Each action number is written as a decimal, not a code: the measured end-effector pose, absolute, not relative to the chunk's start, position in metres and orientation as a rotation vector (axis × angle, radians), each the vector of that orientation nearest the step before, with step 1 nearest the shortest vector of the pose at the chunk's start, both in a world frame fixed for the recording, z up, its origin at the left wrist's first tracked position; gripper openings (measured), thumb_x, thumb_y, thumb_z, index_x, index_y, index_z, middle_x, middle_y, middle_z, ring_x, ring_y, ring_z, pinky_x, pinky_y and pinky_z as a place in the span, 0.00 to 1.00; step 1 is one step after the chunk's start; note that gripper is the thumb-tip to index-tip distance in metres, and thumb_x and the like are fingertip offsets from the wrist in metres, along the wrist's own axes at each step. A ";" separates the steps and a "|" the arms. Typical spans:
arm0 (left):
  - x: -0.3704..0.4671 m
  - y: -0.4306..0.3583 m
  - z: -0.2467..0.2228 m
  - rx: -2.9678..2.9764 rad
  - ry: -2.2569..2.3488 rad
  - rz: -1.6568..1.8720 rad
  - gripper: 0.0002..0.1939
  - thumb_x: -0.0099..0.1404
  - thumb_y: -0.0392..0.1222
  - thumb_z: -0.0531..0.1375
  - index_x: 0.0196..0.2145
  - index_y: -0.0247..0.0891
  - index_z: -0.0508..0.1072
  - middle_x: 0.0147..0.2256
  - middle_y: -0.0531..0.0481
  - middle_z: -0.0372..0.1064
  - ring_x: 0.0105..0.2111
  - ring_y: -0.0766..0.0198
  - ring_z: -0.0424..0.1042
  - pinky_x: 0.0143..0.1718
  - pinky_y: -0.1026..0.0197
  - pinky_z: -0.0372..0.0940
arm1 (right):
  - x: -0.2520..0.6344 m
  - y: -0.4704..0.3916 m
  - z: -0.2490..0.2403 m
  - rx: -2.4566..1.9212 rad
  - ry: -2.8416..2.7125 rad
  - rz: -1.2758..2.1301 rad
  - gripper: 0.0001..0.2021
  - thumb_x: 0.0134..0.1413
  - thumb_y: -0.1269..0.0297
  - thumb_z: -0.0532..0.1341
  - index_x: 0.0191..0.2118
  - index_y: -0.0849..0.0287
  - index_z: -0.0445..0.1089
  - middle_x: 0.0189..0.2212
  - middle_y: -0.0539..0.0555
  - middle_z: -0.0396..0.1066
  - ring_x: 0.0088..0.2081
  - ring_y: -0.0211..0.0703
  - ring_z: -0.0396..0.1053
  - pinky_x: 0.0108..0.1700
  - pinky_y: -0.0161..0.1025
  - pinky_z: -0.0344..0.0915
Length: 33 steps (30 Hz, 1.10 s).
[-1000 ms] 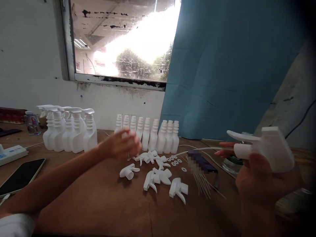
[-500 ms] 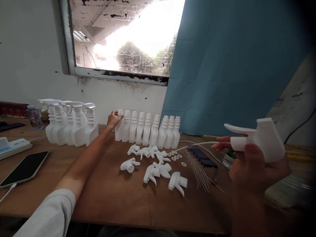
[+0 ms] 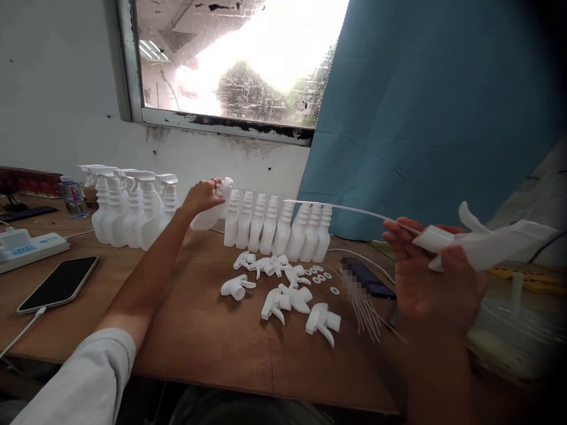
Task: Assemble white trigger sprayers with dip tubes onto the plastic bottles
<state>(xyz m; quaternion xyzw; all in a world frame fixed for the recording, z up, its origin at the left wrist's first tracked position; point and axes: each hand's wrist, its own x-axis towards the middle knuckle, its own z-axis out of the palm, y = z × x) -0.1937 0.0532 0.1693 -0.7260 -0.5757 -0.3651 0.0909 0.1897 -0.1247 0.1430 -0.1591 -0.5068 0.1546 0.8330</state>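
Observation:
My left hand (image 3: 204, 196) grips a white plastic bottle (image 3: 208, 218) by its neck, tilted with the mouth up to the right. In my right hand (image 3: 436, 289) is a white trigger sprayer head (image 3: 482, 243), its collar facing left. A thin clear dip tube (image 3: 354, 209) runs leftward from that collar, its far end in front of the bottle row. Upright bottles without tops (image 3: 282, 233) stand in a row by the wall. Several loose trigger sprayer heads (image 3: 322, 321) lie on the brown table (image 3: 199, 348), beside small white rings (image 3: 335, 290) and a bunch of thin tubes (image 3: 367, 319).
Bottles with sprayer tops (image 3: 146, 218) stand at the left, near a water bottle (image 3: 73, 198). A charging phone (image 3: 59, 283) and a power strip (image 3: 35, 251) lie at the left front. A dark phone (image 3: 372, 280) and a clear container (image 3: 509, 330) are at the right.
My left hand has lifted the leftmost bottle from the row and tilted it. My right hand has turned the sprayer head, so its tube now points left towards the bottles.

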 end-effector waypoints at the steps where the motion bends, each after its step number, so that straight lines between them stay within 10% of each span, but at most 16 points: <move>1: -0.194 0.042 0.177 -2.251 -1.597 -0.993 0.28 0.53 0.42 0.62 0.53 0.41 0.70 0.40 0.46 0.75 0.42 0.50 0.73 0.43 0.57 0.65 | 0.189 -0.124 0.142 -0.344 -1.077 0.372 0.15 0.43 0.57 0.68 0.38 0.57 0.70 0.36 0.58 0.78 0.41 0.55 0.77 0.47 0.54 0.70; 20: -0.126 -0.062 0.203 -2.611 -1.019 -0.534 0.29 0.57 0.41 0.58 0.58 0.45 0.68 0.43 0.50 0.76 0.38 0.58 0.74 0.40 0.60 0.63 | 0.167 -0.135 0.140 -0.378 -1.244 0.522 0.12 0.48 0.57 0.68 0.38 0.55 0.72 0.38 0.58 0.78 0.41 0.54 0.77 0.48 0.54 0.70; 33: -0.098 -0.095 0.183 -3.312 -0.663 -1.160 0.28 0.55 0.38 0.64 0.55 0.37 0.70 0.37 0.48 0.75 0.37 0.63 0.73 0.41 0.61 0.70 | 0.130 -0.123 0.189 -0.481 -1.680 0.645 0.13 0.51 0.66 0.68 0.44 0.55 0.72 0.36 0.51 0.71 0.37 0.38 0.69 0.39 0.34 0.68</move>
